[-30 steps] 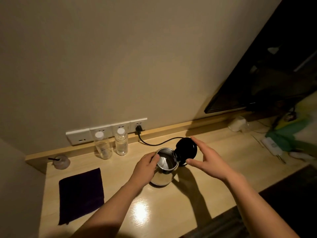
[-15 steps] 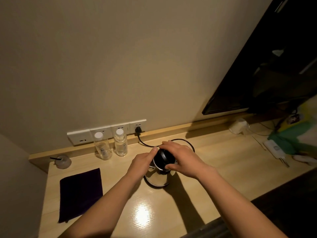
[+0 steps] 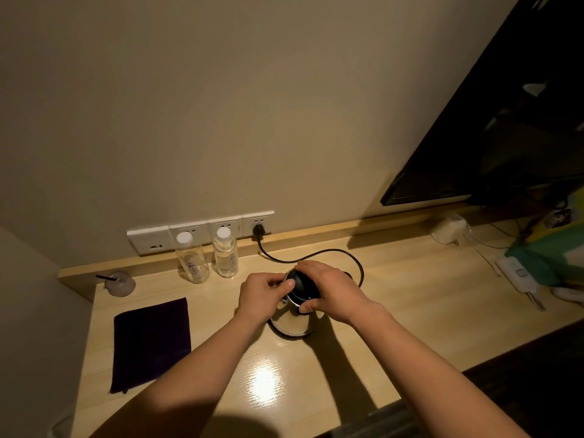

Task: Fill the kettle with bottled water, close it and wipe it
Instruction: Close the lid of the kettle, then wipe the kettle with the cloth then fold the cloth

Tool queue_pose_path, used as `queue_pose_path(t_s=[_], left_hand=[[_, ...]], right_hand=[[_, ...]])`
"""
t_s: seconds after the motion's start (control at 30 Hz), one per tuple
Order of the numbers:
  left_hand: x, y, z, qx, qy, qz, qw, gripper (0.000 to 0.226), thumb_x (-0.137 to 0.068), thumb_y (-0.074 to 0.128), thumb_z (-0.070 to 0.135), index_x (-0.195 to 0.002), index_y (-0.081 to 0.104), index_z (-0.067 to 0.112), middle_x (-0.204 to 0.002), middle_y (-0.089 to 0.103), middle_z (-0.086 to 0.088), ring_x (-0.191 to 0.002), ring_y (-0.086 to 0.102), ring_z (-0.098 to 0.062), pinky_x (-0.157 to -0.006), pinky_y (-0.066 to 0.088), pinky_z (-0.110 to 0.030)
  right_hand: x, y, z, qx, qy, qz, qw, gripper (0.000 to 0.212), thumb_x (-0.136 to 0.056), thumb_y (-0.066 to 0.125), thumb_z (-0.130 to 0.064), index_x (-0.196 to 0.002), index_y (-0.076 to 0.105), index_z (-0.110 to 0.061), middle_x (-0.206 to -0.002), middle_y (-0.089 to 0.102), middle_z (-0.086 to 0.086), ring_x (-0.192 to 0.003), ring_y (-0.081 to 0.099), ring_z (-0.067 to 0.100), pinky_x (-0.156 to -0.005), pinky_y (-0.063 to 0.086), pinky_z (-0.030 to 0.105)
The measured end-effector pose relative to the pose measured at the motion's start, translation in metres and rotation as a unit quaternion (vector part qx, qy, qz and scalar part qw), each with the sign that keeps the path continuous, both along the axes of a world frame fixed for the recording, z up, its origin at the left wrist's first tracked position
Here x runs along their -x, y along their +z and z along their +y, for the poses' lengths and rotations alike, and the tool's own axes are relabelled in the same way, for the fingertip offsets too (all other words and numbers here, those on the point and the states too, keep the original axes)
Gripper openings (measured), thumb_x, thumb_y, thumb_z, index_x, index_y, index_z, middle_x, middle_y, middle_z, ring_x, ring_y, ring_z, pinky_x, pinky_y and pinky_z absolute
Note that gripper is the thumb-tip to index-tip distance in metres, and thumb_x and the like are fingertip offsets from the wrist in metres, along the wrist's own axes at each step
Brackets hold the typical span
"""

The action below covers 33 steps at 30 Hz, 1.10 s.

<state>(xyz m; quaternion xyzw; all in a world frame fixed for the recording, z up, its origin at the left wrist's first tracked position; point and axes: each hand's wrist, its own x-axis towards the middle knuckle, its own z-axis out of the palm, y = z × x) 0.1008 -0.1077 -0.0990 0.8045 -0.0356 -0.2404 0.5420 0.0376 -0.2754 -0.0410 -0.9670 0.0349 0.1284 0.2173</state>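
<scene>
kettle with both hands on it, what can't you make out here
- Head view: water level inside the round steel kettle is hidden; its black lid covers the opening.
- Whether the lid is fully latched: left hand and right hand cover its edges.
- Kettle handle and switch: hidden behind the right hand.
- Labels on the two clear plastic bottles: too small to read.
- Objects at the right edge: cut off and dim.

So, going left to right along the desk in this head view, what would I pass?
Small cup with a straw → dark cloth → emptier bottle → fuller bottle → left hand → kettle → right hand → white cup near the wall → white remote.
</scene>
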Motion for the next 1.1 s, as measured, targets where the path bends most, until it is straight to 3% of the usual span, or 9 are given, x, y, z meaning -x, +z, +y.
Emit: queue_pose_path(t_s=[0.17,0.27,0.4,0.47,0.6,0.7,0.77,0.9,1.1], left_hand=[[0.002,-0.004,-0.001,-0.011,0.008,-0.008,1.0,0.035,-0.09,0.079,0.027,-0.122,0.076,0.016,-0.118,0.077,-0.003,-0.103,0.07,-0.016,-0.079,0.052,-0.021],[0.006,-0.002,0.001,-0.012,0.005,-0.012,1.0,0.041,-0.092,0.075,0.032,-0.128,0.072,0.015,-0.125,0.075,-0.004,-0.116,0.068,-0.019,-0.096,0.054,-0.033],[0.007,-0.001,0.034,0.008,0.116,-0.016,0.993,0.044,-0.093,0.073,0.039,-0.129,0.071,0.013,-0.123,0.075,-0.002,-0.114,0.068,-0.015,-0.102,0.054,-0.04],[0.003,-0.004,0.068,0.005,0.191,-0.025,0.981,0.039,-0.092,0.073,0.037,-0.122,0.074,0.012,-0.11,0.077,0.0,-0.101,0.069,-0.011,-0.093,0.055,-0.033],[-0.005,-0.02,0.151,-0.039,0.336,-0.007,0.941,0.031,-0.093,0.072,0.035,-0.113,0.075,0.01,-0.094,0.072,0.004,-0.091,0.069,-0.013,-0.081,0.05,-0.027],[-0.011,-0.041,0.205,-0.103,0.38,0.033,0.919,0.034,-0.096,0.068,0.037,-0.117,0.07,0.01,-0.103,0.074,-0.002,-0.104,0.069,-0.027,-0.084,0.051,-0.035],[-0.016,-0.058,0.236,-0.154,0.378,0.064,0.911,0.038,-0.096,0.067,0.038,-0.121,0.066,0.009,-0.113,0.072,-0.008,-0.111,0.066,-0.033,-0.092,0.052,-0.043],[-0.026,-0.087,0.262,-0.253,0.309,0.085,0.913,0.051,-0.096,0.069,0.037,-0.119,0.061,-0.007,-0.119,0.065,-0.026,-0.111,0.062,-0.041,-0.091,0.05,-0.045],[-0.032,-0.112,0.266,-0.34,0.228,0.109,0.906,0.059,-0.093,0.069,0.048,-0.127,0.059,0.001,-0.125,0.066,-0.019,-0.116,0.065,-0.037,-0.09,0.054,-0.043]], right_hand=[[-0.005,-0.001,0.0,0.006,-0.009,0.012,1.0,0.083,-0.069,0.094,-0.036,-0.14,0.052,-0.031,-0.14,0.06,-0.006,-0.126,0.059,0.023,-0.101,0.054,0.045],[-0.008,0.002,0.004,0.038,-0.006,0.03,0.999,0.086,-0.068,0.094,-0.041,-0.142,0.05,-0.03,-0.141,0.059,-0.006,-0.126,0.058,0.023,-0.1,0.055,0.044],[-0.009,0.006,0.037,0.063,0.019,-0.056,0.996,0.079,-0.083,0.083,-0.044,-0.15,0.044,-0.032,-0.152,0.052,-0.008,-0.137,0.051,0.019,-0.113,0.043,0.039],[-0.015,0.001,0.067,0.011,0.012,-0.093,0.996,0.06,-0.092,0.074,-0.04,-0.146,0.05,-0.032,-0.145,0.057,-0.009,-0.132,0.054,0.012,-0.11,0.045,0.033],[-0.04,-0.024,0.139,-0.19,-0.066,-0.037,0.979,0.037,-0.097,0.069,-0.029,-0.132,0.062,-0.021,-0.113,0.067,-0.009,-0.098,0.063,-0.001,-0.078,0.044,0.008],[-0.06,-0.055,0.185,-0.286,-0.152,0.054,0.945,0.021,-0.097,0.067,-0.017,-0.116,0.068,-0.01,-0.098,0.07,0.0,-0.086,0.066,0.006,-0.075,0.05,0.018],[-0.073,-0.078,0.215,-0.329,-0.211,0.123,0.912,0.007,-0.094,0.067,-0.01,-0.091,0.065,-0.005,-0.086,0.064,0.013,-0.081,0.059,0.026,-0.074,0.047,0.034],[-0.092,-0.116,0.244,-0.316,-0.293,0.207,0.878,0.026,-0.093,0.069,-0.009,-0.073,0.053,-0.006,-0.075,0.052,0.015,-0.066,0.045,0.024,-0.064,0.038,0.033],[-0.112,-0.153,0.266,-0.228,-0.345,0.237,0.879,0.022,-0.091,0.074,-0.015,-0.087,0.059,0.001,-0.084,0.064,0.013,-0.073,0.061,0.025,-0.049,0.039,0.029]])
